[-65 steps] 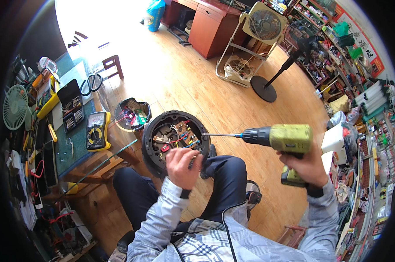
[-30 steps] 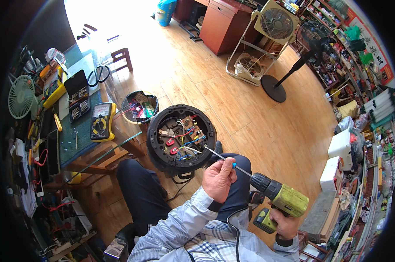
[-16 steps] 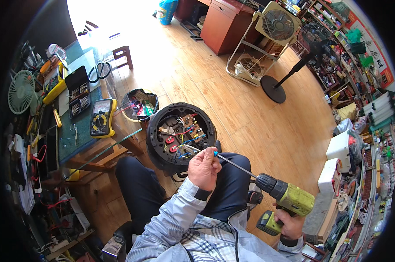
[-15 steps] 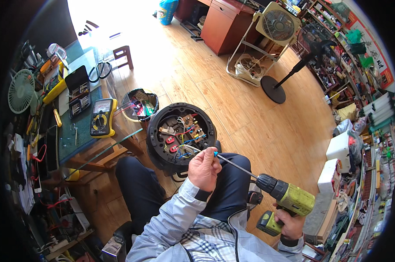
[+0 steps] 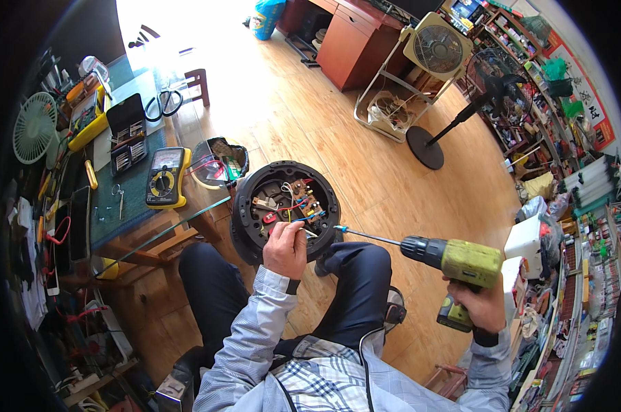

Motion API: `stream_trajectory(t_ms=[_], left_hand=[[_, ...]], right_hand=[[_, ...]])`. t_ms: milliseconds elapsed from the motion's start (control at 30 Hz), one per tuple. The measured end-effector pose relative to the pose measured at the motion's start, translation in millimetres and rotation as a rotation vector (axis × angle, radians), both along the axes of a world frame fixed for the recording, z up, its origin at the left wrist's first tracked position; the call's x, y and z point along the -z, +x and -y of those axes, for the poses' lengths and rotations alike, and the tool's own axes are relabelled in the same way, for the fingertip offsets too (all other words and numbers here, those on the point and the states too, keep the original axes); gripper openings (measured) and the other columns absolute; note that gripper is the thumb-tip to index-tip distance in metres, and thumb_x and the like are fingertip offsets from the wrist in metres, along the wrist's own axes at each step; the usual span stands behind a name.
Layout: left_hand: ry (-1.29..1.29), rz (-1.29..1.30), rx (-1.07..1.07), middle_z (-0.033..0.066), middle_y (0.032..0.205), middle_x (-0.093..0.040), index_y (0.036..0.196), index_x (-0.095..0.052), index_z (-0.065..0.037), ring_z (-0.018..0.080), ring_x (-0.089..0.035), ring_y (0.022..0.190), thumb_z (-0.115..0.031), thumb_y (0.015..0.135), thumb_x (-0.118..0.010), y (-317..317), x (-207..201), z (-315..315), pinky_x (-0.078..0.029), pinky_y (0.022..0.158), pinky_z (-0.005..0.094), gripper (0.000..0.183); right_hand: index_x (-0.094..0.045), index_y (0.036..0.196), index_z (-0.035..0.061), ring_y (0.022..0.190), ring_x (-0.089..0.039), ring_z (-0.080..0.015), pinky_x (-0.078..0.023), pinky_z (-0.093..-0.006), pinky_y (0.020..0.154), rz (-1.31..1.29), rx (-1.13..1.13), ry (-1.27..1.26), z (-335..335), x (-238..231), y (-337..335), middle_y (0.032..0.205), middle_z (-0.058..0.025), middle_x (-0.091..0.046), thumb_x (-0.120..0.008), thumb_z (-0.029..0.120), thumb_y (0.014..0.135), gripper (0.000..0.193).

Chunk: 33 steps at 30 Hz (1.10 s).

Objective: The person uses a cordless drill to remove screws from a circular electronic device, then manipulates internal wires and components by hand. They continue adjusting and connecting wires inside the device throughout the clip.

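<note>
My right hand (image 5: pixel 480 302) grips the handle of a yellow-green cordless drill (image 5: pixel 469 262). From its black chuck a long thin bit (image 5: pixel 372 237) points left, with a small blue piece (image 5: pixel 341 228) at its tip, just outside a round black appliance housing (image 5: pixel 242 226). My left hand (image 5: pixel 285 250) is over the housing's near rim, fingers pinched together among the wires; what they hold is hidden. Inside the open housing are a brown circuit board (image 5: pixel 307 199), a red connector piece (image 5: pixel 268 218) and red, blue and white wires.
A glass-topped table (image 5: pixel 108 230) at left bears a yellow multimeter (image 5: pixel 166 180), a black bit case (image 5: pixel 128 141) and scissors (image 5: pixel 163 104). Beside the housing stands a lined waste bin (image 5: pixel 222 163). A box fan (image 5: pixel 437 44) and a black pedestal fan (image 5: pixel 427 147) stand at far right; crowded shelves line the right.
My left hand has let go of the bit's blue tip and moved left and up over the housing. My right hand has shifted the drill up and slightly right.
</note>
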<state>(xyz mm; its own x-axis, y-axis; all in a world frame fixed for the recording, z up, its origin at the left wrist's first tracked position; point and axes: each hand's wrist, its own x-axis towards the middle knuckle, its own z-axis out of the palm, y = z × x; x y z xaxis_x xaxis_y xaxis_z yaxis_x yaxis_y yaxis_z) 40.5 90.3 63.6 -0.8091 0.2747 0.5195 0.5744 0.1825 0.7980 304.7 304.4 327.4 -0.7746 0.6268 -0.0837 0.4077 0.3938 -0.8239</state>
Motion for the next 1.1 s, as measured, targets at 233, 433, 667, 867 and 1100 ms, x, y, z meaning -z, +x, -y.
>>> stream_trajectory(t_ms=[233,433,667,867,1100], left_hand=[[-0.16,-0.144,-0.016,0.0114,0.102,-0.07,0.109,-0.076,-0.005,0.0333,-0.072,0.095,-0.005,0.093,-0.079,2,16,-1,-0.06,0.084,0.0437,0.016],[-0.186,-0.152,-0.002,0.0101,0.1,-0.069,0.109,-0.076,-0.006,0.0321,-0.072,0.095,-0.006,0.092,-0.078,2,16,0,-0.061,0.082,0.0434,0.017],[-0.155,-0.145,-0.003,0.0105,0.101,-0.071,0.109,-0.077,-0.005,0.0337,-0.073,0.095,-0.005,0.093,-0.079,2,14,1,-0.061,0.083,0.0436,0.015],[-0.153,-0.139,-0.002,0.0109,0.102,-0.072,0.109,-0.077,-0.004,0.0341,-0.073,0.096,-0.005,0.094,-0.079,2,13,1,-0.061,0.085,0.0436,0.015],[-0.17,-0.139,-0.003,0.0108,0.102,-0.072,0.109,-0.077,-0.004,0.0338,-0.073,0.097,-0.005,0.094,-0.079,2,13,1,-0.061,0.085,0.0433,0.015]], right_hand=[[-0.078,0.125,-0.0031,0.101,-0.078,-0.0151,-0.062,-0.0347,0.092,0.147,-0.175,0.039,-6,-1,-53,0.11,-0.0088,-0.084,-0.084,-0.001,0.091,0.035],[-0.078,0.125,-0.0027,0.102,-0.077,-0.0153,-0.062,-0.0343,0.092,0.152,-0.236,0.072,-7,-7,-69,0.112,-0.009,-0.084,-0.085,0.0,0.092,0.034],[-0.078,0.124,-0.0025,0.102,-0.077,-0.0154,-0.062,-0.0346,0.092,0.162,-0.249,0.072,-2,-13,-75,0.111,-0.0087,-0.084,-0.086,0.0,0.092,0.033],[-0.078,0.124,-0.0024,0.103,-0.078,-0.0158,-0.062,-0.0347,0.094,0.177,-0.254,0.091,0,-14,-76,0.112,-0.0087,-0.083,-0.085,0.0,0.093,0.032],[-0.076,0.127,-0.0026,0.104,-0.078,-0.0164,-0.061,-0.0349,0.095,0.129,-0.264,0.063,1,-13,-75,0.113,-0.0096,-0.084,-0.084,-0.002,0.093,0.035]])
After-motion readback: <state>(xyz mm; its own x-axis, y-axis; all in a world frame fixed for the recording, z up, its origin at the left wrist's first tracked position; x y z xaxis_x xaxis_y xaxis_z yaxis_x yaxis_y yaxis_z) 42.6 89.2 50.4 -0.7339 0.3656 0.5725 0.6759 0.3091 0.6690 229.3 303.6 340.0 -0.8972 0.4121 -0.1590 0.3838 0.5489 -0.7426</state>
